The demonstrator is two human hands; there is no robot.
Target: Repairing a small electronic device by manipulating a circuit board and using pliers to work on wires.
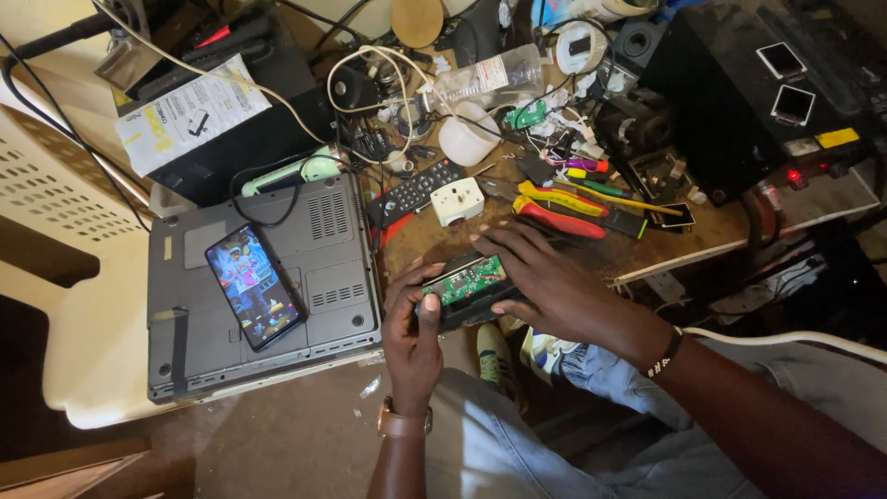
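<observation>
both my hands are on the opened black device [467, 291] at the counter [647, 249] edge, long axis running left-right, green board facing up. left hand [411, 337] fingers pinch its left end, right hand [554, 286] fingers lie spread over it.

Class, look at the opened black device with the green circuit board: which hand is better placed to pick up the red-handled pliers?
The right hand, probably. It lies over the device just below the red-handled pliers, while the left hand grips the device's near end.
</observation>
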